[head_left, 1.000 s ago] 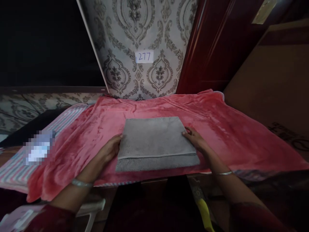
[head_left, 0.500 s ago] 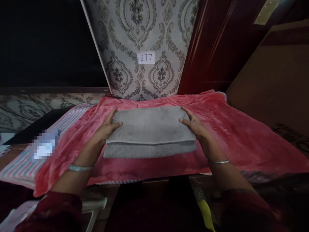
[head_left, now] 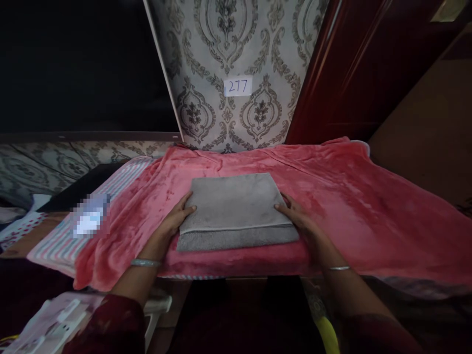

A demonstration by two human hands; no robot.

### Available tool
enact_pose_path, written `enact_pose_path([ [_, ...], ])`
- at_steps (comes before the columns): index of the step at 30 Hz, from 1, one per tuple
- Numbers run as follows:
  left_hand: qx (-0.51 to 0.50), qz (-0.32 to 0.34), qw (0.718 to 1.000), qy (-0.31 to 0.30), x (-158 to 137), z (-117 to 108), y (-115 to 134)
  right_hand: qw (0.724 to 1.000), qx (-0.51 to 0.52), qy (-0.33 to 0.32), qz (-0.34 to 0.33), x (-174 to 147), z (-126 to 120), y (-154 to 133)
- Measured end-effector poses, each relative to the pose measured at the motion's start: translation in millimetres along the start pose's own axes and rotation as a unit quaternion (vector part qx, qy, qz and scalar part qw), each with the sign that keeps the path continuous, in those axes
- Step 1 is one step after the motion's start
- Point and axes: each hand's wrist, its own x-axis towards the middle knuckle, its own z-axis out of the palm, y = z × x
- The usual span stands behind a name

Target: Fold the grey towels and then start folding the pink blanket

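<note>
A folded grey towel (head_left: 236, 201) lies on a pink plush blanket (head_left: 361, 221), a lower layer showing along its front edge. At the towel's left side, my left hand (head_left: 179, 215) grips it, thumb on top and the other fingers mostly hidden along the edge. My right hand (head_left: 297, 212) has hold of the opposite side in the same way, its thumb on the upper face. Both wrists wear bangles.
A large dark screen (head_left: 81, 64) stands at the back left. Beside the blanket lies striped cloth (head_left: 55, 246) with a blurred-out object (head_left: 90, 216) on it. A red-brown wooden panel (head_left: 339, 88) and a brown box (head_left: 424, 128) stand at the right.
The towel and both hands have come slightly nearer to me and a little left across the blanket. My view has turned a little left. Both hands keep their hold.
</note>
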Motion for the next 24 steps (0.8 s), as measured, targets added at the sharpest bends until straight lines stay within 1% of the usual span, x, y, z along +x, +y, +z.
enact_pose_path([
  [2,0.018,0.013,1.0,-0.006,-8,-1,1,0.999,0.026,-0.025,0.022,-14,-3,-4],
  [3,0.039,0.031,0.999,-0.005,-12,-1,0,0.999,0.028,-0.033,0.022,-21,-4,-6],
  [6,0.131,0.098,0.987,0.001,-23,-1,-7,0.999,0.005,-0.034,0.009,-36,-4,-12],
  [8,0.17,0.119,0.978,-0.004,-28,1,-12,0.999,0.004,-0.028,0.016,-42,-2,-15],
  [12,0.172,0.11,0.979,0.0,-33,5,-16,0.999,0.024,-0.008,0.036,-48,3,-15],
  [14,0.164,0.104,0.981,0.006,-36,3,-16,0.999,0.018,-0.006,0.051,-52,2,-12],
  [16,0.18,0.103,0.978,0.012,-38,-4,-12,0.998,-0.019,0.002,0.067,-56,-3,-9],
  [17,0.201,0.105,0.974,0.022,-37,-8,-9,0.996,-0.058,0.021,0.067,-56,-6,-9],
  [18,0.229,0.111,0.966,0.041,-36,-11,-5,0.991,-0.109,0.049,0.054,-55,-9,-12],
  [19,0.261,0.124,0.955,0.063,-32,-14,1,0.982,-0.166,0.082,0.027,-52,-10,-17],
  [21,0.328,0.17,0.925,0.095,-20,-11,17,0.953,-0.268,0.133,-0.056,-40,-5,-38],
  [22,0.359,0.197,0.908,0.093,-11,-5,27,0.937,-0.304,0.137,-0.103,-30,3,-53],
  [23,0.388,0.22,0.891,0.078,-2,3,37,0.926,-0.326,0.123,-0.143,-18,15,-70],
  [24,0.416,0.236,0.876,0.056,8,14,46,0.918,-0.345,0.091,-0.174,-6,31,-87],
])
